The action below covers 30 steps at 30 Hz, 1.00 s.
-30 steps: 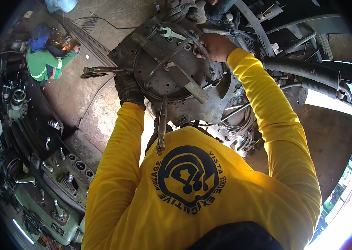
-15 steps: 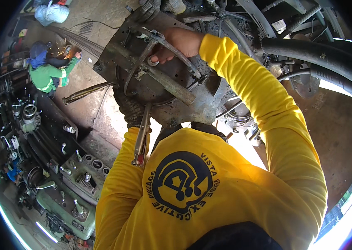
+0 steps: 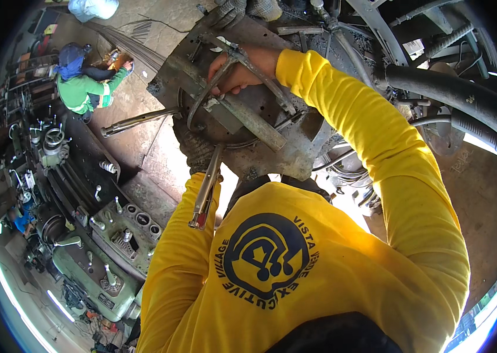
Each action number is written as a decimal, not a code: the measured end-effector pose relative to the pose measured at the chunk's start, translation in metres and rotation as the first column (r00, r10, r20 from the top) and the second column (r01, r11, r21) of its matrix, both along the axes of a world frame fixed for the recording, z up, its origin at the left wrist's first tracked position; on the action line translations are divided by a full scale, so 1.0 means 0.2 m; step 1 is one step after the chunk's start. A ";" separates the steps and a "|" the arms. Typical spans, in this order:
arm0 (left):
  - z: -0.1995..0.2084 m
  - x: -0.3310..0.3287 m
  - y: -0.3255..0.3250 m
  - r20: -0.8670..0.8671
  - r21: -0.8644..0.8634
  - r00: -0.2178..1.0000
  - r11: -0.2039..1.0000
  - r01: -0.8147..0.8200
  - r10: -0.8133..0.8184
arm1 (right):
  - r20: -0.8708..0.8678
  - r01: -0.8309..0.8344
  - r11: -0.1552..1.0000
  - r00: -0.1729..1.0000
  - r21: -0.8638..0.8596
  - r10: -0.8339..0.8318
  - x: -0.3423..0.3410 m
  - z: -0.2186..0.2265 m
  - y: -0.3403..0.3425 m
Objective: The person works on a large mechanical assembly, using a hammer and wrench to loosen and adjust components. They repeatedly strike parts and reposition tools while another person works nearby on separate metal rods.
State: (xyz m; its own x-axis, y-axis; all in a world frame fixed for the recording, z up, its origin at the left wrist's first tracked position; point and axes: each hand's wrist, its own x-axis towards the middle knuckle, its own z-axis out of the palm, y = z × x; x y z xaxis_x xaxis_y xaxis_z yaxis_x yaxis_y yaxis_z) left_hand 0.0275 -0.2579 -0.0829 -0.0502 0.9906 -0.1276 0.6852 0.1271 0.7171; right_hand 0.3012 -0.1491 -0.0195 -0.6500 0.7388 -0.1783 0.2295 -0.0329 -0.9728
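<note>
My bare right hand [image 3: 241, 75] reaches between the arms of a curved metal frame [image 3: 265, 82]. Its fingers are curled, with the fingertips down by a flat metal bar [image 3: 248, 120]; whatever they pinch is hidden. Bar and frame lie over a dark steel plate [image 3: 266, 162] that has a round part beneath them. My left hand [image 3: 197, 150], in a dark glove, is at the plate's near left edge, its fingers mostly hidden. Locking pliers [image 3: 206, 191] stick out beside it, across the wrist. Another pair of locking pliers [image 3: 139, 122] juts from the plate's left edge.
Two grey gloves [image 3: 231, 13] show at the plate's far edge; whether hands fill them I cannot tell. At left, a person in green [image 3: 87, 91] crouches near sparks. A lathe-like machine [image 3: 98, 259] stands lower left. Thick black pipes [image 3: 448, 97] lie right; cables [image 3: 351, 167] coil below.
The whole view has shifted, so things sit farther right and slightly lower. My right fingers have come down closer to the bar; a small round grey piece seen at them earlier is hidden now.
</note>
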 end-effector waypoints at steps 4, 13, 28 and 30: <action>-0.16 -0.11 -0.02 0.052 0.114 0.998 0.993 0.029 -0.035 | 0.013 0.041 0.996 0.999 -0.074 -0.040 0.02 0.10 -0.04; -0.09 -0.06 0.01 -0.109 0.136 0.994 0.991 0.020 -0.005 | 0.258 0.230 0.757 0.846 0.612 -0.466 0.29 0.02 0.05; -0.34 -0.17 0.01 -0.229 0.247 0.973 0.968 0.046 0.012 | 0.410 -0.069 0.796 0.882 0.601 -0.233 0.20 0.04 0.04; -0.37 -0.17 0.01 -0.114 0.185 0.993 0.983 -0.008 0.029 | 0.146 0.047 0.939 0.984 0.340 -0.102 0.19 0.03 0.04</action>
